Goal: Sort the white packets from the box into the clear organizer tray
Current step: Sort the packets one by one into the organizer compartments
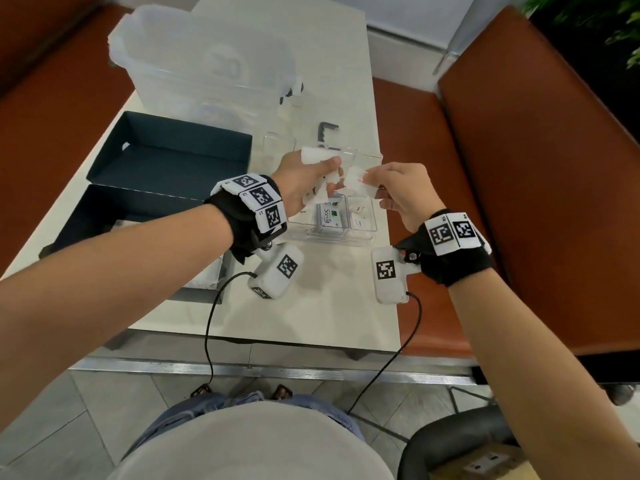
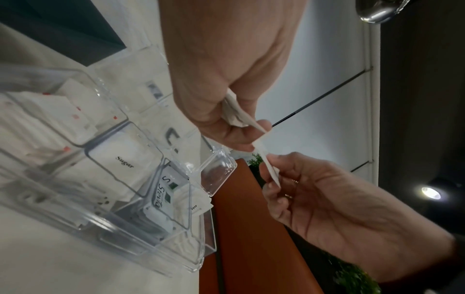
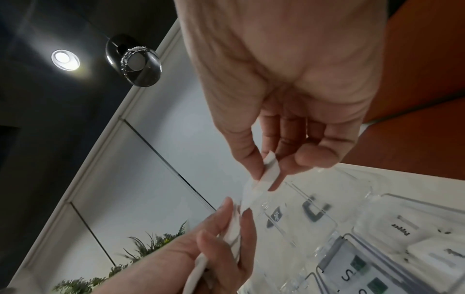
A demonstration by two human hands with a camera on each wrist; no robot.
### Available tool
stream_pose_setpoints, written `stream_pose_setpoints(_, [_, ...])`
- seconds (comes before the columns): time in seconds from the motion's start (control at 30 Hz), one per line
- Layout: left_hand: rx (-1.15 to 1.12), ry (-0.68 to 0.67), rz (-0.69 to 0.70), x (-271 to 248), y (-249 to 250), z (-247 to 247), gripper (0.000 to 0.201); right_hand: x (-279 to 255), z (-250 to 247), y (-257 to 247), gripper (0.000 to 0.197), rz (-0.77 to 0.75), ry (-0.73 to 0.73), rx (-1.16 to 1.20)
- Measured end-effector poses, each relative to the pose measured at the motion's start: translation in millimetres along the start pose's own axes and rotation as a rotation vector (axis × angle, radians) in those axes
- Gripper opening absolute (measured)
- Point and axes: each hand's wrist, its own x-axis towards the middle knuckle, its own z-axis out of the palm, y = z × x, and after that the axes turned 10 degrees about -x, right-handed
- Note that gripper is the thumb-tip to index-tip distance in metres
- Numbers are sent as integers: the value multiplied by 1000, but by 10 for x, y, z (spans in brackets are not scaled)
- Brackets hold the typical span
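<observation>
Nearest us, our right hand [image 1: 403,192] pinches one small white paper packet [image 1: 356,181] between thumb and fingertips, the other fingers loosely curled, while our left hand [image 1: 304,183] grips a bunch of several white packets [image 1: 317,157] in its curled fingers. Both hands hover close together, just above the clear plastic organizer tray [image 1: 367,239] with its divided compartments.

Below them, we can already see compartments partly stocked: a stack of white packets printed "Stevia" with a green mark [image 1: 330,216] stands in one, and white packets labelled "Sugar" [image 2: 125,159] fill the one beside it. Others with red marks [image 2: 50,111] lie in another, and small white ones sit in the compartment on the right. At least one far compartment looks bare.

Farther left, the dark blue cardboard box [image 1: 166,157] and its twin half [image 1: 114,216] sit open; a few pale packets seem to remain in the nearer half. We judge the sorting well underway, with the handful and those leftovers still to place.
</observation>
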Motion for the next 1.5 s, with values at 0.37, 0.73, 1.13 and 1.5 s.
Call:
stream_pose_setpoints(0.37, [-83,145,47,-28,454,-468,6,0,553,-187,15,101,-280,54])
stream_pose_setpoints(0.73, [-157,197,76,-129,533,-858,5,109,1223,-451,18,-23,-173,-441])
stream_pose_setpoints(1.13, [-158,197,72,-172,587,-1003,5,100,1459,-355,17,-197,-98,-829])
stream_pose_setpoints(1.5, [-171,184,47,-167,566,-914,16,64,1371,-383,17,-330,-277,-1057])
